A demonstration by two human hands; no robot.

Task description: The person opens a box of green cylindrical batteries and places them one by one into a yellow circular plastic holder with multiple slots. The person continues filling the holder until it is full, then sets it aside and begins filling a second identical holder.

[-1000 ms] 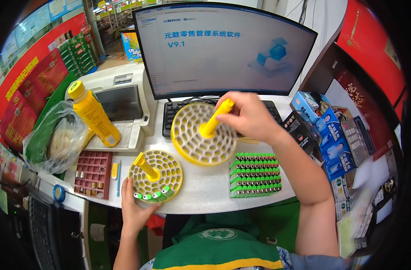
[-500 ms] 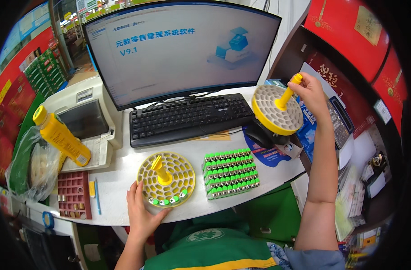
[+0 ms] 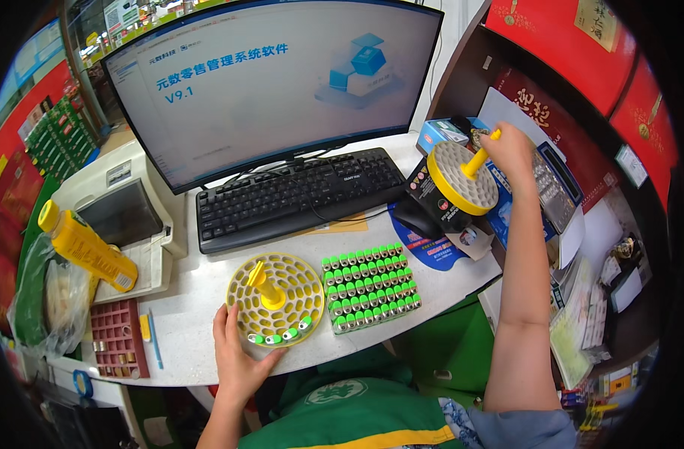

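My right hand [image 3: 509,153] is closed round the upright yellow handle of a round disc [image 3: 469,183] with a yellow rim and grey hollows, held tilted above the desk's right side. My left hand [image 3: 241,355] holds the near-left rim of a second yellow round disc [image 3: 282,262], thumb and fingers apart along its edge. That disc lies on the desk, full of oval holes, with a yellow post in the middle. Several green-and-silver batteries [image 3: 290,334] sit in its near outer holes. Right beside it stands a block of green-and-silver batteries [image 3: 372,288] in rows.
A monitor [image 3: 282,90] and black keyboard [image 3: 297,198] stand behind. On the left are a yellow bottle [image 3: 87,247], a white machine [image 3: 166,224] and a dark red compartment tray [image 3: 119,340]. A black mouse [image 3: 417,221], small boxes and a calculator [image 3: 555,183] lie to the right.
My right hand has carried its disc rightward and tipped it more on edge. The disc under my left hand sits closer to the battery block. The whole view has shifted slightly.
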